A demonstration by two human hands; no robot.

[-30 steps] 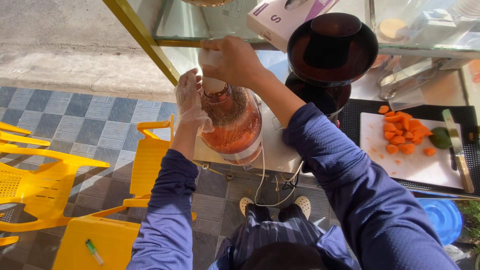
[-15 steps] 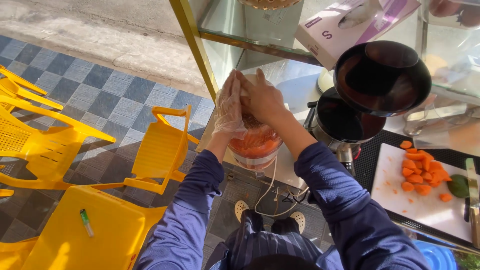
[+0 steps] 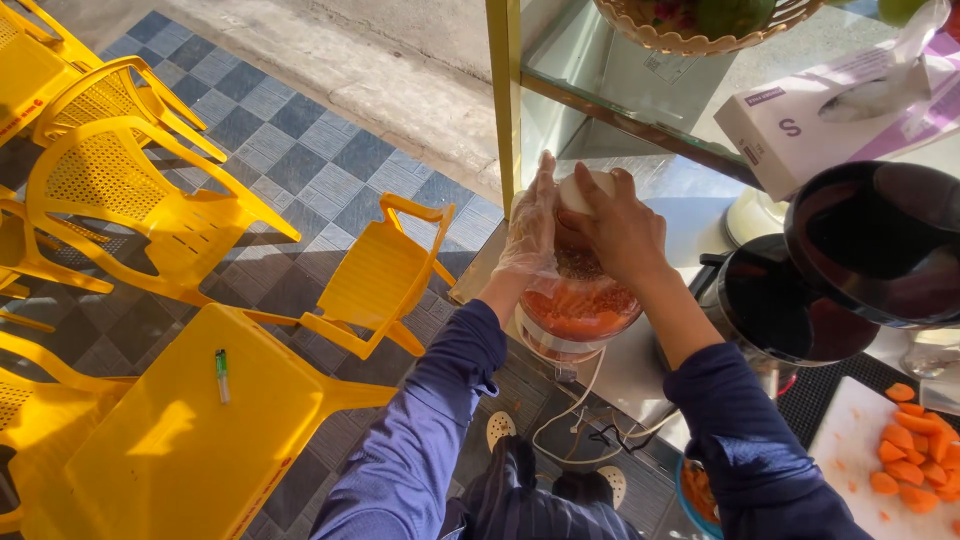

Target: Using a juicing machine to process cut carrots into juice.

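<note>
**Two hands on a juicer pusher, carrot pulp in the bowl**

Left hand: in a thin clear glove, fingers together and laid flat against the left side of the white pusher, apparently to steady it.

Right hand: bare, closed over the top and right side of the same pusher, seemingly bearing down.

Juicer bowl: clear, holding orange pulp; stands directly under both hands on the steel surface, at its left edge. A white cord hangs below.

Right: two dark round containers, one tilted over the other; a white cutting board with carrot pieces at the near right, close for feeding.

Far: a white and purple rectangular box of gloves, one glove sticking out of its opening, on a glass shelf; a woven basket beside it.

Left: yellow plastic chairs and a yellow table bearing a small green lighter, on a chequered tiled floor.
</note>
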